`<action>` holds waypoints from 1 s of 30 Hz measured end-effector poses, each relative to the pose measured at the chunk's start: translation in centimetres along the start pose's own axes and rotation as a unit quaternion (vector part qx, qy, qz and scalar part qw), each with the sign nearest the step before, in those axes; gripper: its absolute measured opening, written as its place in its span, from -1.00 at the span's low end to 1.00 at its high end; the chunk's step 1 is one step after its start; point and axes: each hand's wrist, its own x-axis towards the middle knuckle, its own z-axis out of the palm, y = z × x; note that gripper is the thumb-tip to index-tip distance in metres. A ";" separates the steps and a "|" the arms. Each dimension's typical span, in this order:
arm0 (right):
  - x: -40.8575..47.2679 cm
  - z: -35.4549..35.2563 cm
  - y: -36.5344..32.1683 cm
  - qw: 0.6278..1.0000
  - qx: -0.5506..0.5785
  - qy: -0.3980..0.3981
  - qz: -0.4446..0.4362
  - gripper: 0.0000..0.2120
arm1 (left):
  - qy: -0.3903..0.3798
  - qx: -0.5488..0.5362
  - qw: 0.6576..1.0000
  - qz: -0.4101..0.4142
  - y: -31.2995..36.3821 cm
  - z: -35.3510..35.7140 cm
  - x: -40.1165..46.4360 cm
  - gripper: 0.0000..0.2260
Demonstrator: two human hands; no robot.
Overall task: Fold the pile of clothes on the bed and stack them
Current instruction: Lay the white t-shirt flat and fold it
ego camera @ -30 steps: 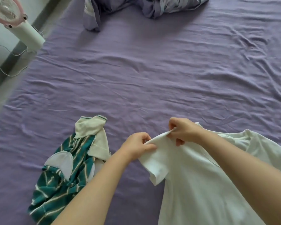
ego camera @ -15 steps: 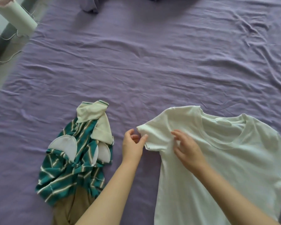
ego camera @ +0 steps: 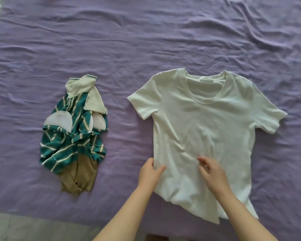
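A: Head view, looking straight down at the bed. What lies on the purple sheet (ego camera: pixel 146 49)?

B: A white T-shirt (ego camera: pixel 207 127) is spread flat on the right half, neck towards the far side, both short sleeves out to the sides. Its near hem is rumpled and runs askew, with one corner pointing towards the near edge.

A: And the hands?

B: The left hand (ego camera: pixel 150 173) is at the shirt's left side seam, low on the body. The thumb lies on top of the cloth and the fingers are at or under the edge, so it pinches the seam. The right hand (ego camera: pixel 211 171) rests on the shirt's front, just right of the left one, fingers bent towards the fabric. Motion blur covers those fingertips; I cannot tell if they grasp cloth or only press it.

A: Are the two hands touching?

B: No, a strip of white cloth shows between them. Both forearms come in from the near edge.

A: What else is there?

B: A crumpled pile (ego camera: pixel 73 134) sits well left of the T-shirt, apart from it: a green garment with white stripes and a cream collar at the far end, two pale rounded pads on it, and a tan garment (ego camera: pixel 78 180) sticking out at the near end. A strip of grey floor (ego camera: pixel 24 226) shows at the near left corner.
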 end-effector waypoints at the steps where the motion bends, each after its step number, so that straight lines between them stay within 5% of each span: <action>1: -1.0 -0.6 1.4 1.000 -0.004 0.016 0.024 -0.78 | -0.001 0.007 1.000 -0.007 -0.4 0.5 -0.7 -0.85; 7: -6.1 -3.2 8.7 0.978 -0.129 0.102 0.125 -0.77 | 0.047 -0.043 0.998 -0.030 -3.1 3.3 -4.1 -0.81; 12: -7.8 -4.3 11.4 0.957 0.058 0.132 0.253 -0.49 | 0.159 -0.074 0.984 -0.011 -4.1 4.4 -6.2 -0.81; 15: -8.9 -5.4 11.7 0.966 0.138 0.081 0.204 -0.83 | 0.187 -0.051 0.980 0.044 -3.9 3.8 -7.3 -0.72; 20: -10.0 -8.6 13.6 0.966 0.166 0.124 0.157 -0.69 | 0.219 0.033 0.971 0.090 -3.3 0.0 -7.9 -0.62; 23: -10.3 -8.9 14.3 0.962 0.190 0.113 0.162 -0.62 | 0.187 0.070 0.979 0.039 -4.0 -1.1 -7.2 -0.79; 26: -10.4 -7.4 14.1 0.961 0.214 0.055 0.168 -0.77 | 0.135 0.059 0.989 -0.021 -5.5 0.7 -7.0 -0.61; 30: -10.8 -4.1 15.1 0.953 0.217 0.054 0.204 -0.63 | 0.234 0.076 0.969 -0.036 -6.8 4.1 -8.0 -0.53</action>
